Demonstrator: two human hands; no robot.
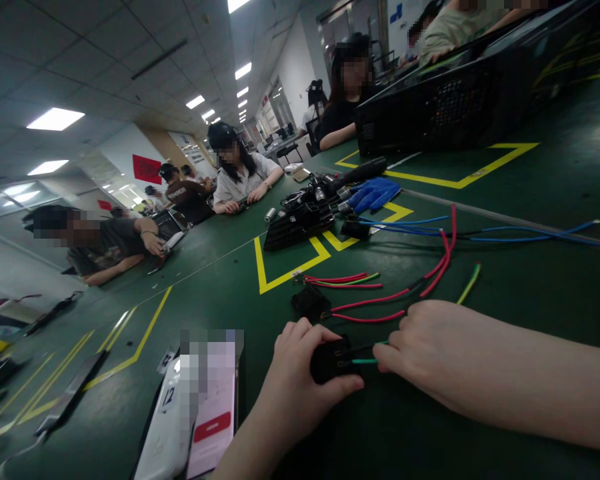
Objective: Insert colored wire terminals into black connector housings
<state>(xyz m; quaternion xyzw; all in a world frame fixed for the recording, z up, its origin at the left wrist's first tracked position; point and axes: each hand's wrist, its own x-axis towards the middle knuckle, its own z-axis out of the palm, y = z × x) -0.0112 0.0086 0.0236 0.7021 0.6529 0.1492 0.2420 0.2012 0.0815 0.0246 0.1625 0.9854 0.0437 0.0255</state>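
Note:
My left hand [297, 367] is closed around a small black connector block [329, 362], with the thumb along its near side and the fingers over its far side. A green wire [364, 361] and a dark wire run from slots in the block to my right hand [425, 347]. My right fingers pinch these wires close to the block; the fingertips are partly hidden. Just beyond lies a second black block [310, 303], with red wires [370, 308] leading from it. Short red and green wires [345, 280] rest behind that block.
Farther back are a blue glove [375, 194], blue wires [520, 235], and a pile of black and metal parts [303, 220]. A large black case [430, 113] stands at the back right. Near my left arm lie a phone [215, 427] and a white device [163, 420]. Several people sit around the table.

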